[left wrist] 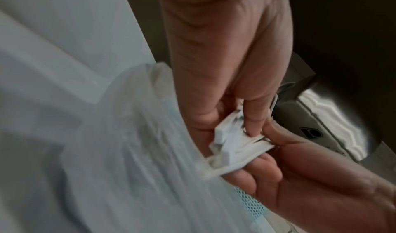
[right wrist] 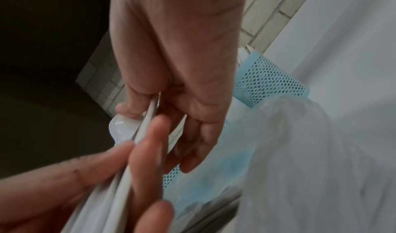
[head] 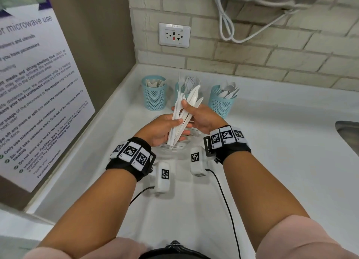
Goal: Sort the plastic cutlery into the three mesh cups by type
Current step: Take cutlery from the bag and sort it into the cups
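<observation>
Both hands hold one bundle of white plastic cutlery (head: 184, 114) above the counter, with forks and knives showing in it. My left hand (head: 181, 127) grips the lower handles (left wrist: 231, 145). My right hand (head: 187, 111) pinches pieces higher up, and one thin piece (right wrist: 150, 111) sits between its thumb and fingers. Three blue mesh cups stand behind the bundle. The left cup (head: 154, 93) holds flat white pieces. The middle cup (head: 177, 89) holds forks and is largely hidden by the bundle. The right cup (head: 221, 101) holds spoons.
A clear plastic bag (head: 174, 148) lies crumpled on the white counter (head: 272, 142) under the hands. A sink edge (head: 347, 134) is at the far right. A poster panel (head: 38, 83) walls the left side. On the brick wall behind are an outlet (head: 174, 35) and hanging cords (head: 225, 25).
</observation>
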`<action>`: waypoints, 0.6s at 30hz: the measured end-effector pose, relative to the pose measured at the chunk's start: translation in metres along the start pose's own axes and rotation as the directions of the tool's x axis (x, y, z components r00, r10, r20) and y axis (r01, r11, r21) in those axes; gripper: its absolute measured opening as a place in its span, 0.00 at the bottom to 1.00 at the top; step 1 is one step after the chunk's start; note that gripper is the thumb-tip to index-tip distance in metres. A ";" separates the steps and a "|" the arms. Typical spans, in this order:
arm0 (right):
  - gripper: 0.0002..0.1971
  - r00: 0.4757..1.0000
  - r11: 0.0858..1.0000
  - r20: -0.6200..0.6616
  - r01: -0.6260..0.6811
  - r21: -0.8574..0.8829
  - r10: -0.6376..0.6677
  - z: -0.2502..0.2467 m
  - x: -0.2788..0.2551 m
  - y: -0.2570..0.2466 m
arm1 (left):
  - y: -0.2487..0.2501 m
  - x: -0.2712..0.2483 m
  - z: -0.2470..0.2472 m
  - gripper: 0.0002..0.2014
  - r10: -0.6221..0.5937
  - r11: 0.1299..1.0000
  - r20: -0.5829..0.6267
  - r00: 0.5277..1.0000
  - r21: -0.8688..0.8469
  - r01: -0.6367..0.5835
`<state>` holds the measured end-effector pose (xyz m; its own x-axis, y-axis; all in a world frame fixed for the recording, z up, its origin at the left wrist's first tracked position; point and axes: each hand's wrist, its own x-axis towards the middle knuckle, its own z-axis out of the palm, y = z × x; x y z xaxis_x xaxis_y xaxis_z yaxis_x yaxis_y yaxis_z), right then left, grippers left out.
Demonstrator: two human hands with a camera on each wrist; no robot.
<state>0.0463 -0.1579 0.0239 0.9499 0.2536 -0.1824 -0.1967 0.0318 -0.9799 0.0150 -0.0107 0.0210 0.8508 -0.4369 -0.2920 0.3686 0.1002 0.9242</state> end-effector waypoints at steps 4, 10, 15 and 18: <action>0.10 0.999 0.996 -0.033 -0.019 0.082 0.021 -0.001 -0.001 0.000 | -0.001 0.000 -0.003 0.13 0.001 1.000 -0.038 0.999 -0.028 -0.002; 0.03 0.989 0.995 -0.146 -0.031 -0.096 0.016 -0.006 -0.003 0.002 | -0.006 0.002 -0.007 0.15 -0.001 1.000 -0.047 0.999 -0.017 0.000; 0.03 0.981 0.999 -0.192 -0.014 -0.044 0.006 -0.011 -0.003 0.004 | -0.009 0.003 -0.011 0.14 -0.009 0.999 -0.054 0.999 -0.053 0.006; 0.03 0.977 1.000 -0.212 0.005 0.004 -0.004 -0.013 -0.003 0.004 | -0.010 0.002 -0.013 0.14 -0.023 0.998 -0.021 1.000 -0.054 0.022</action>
<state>0.0455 -0.1710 0.0197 0.9806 0.0431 -0.1910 -0.1926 0.0366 -0.9806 0.0178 -0.0010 0.0084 0.8499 -0.4200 -0.3183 0.4069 0.1390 0.9029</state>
